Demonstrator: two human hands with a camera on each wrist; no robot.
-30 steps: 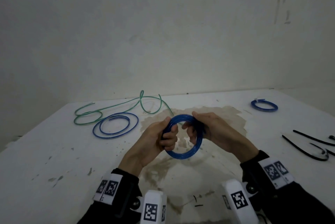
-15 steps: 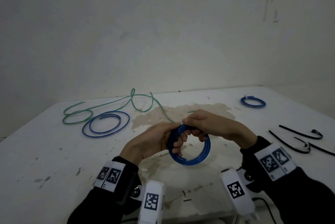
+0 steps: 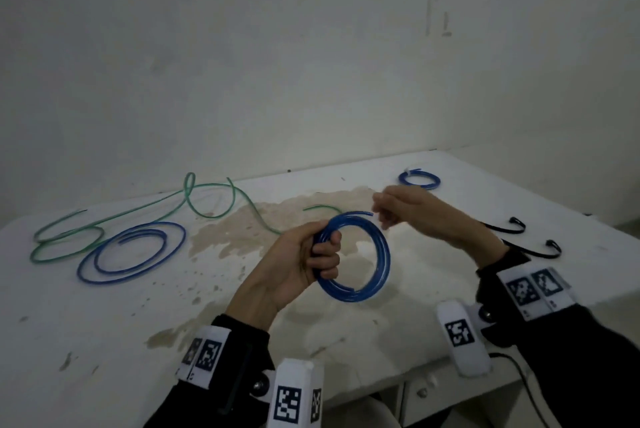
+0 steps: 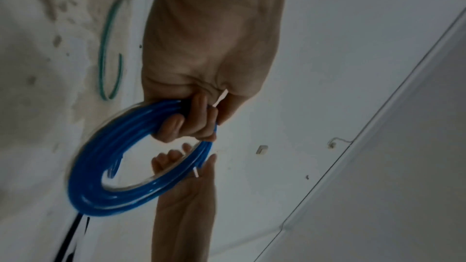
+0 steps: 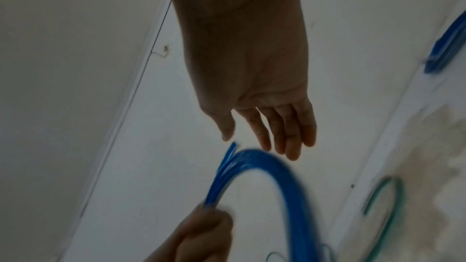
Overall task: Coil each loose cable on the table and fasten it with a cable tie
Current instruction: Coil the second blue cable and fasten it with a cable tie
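Observation:
A blue cable wound into a coil (image 3: 383, 254) hangs above the table (image 3: 104, 323), upright in my left hand (image 3: 325, 254), whose curled fingers grip its left side. In the left wrist view the fist (image 4: 191, 121) wraps the coil (image 4: 113, 132), and a thin white strip (image 4: 221, 97) sticks out of it. I cannot tell what the strip is. My right hand (image 3: 384, 216) floats just above the coil's top, with its fingers (image 5: 277, 136) straight and nothing in them. One free cable end pokes out at the coil's top (image 5: 230, 150).
A loose blue cable (image 3: 131, 254) and a loose green cable (image 3: 138, 216) lie at the table's left. A small tied blue coil (image 3: 419, 179) sits at the far right. Black cable ties (image 3: 512, 225) lie by the right edge. A brown stain spreads under my hands.
My right hand has let go of the coil and lifted up and to the right. My left hand keeps its grip, and the coil now hangs from it alone.

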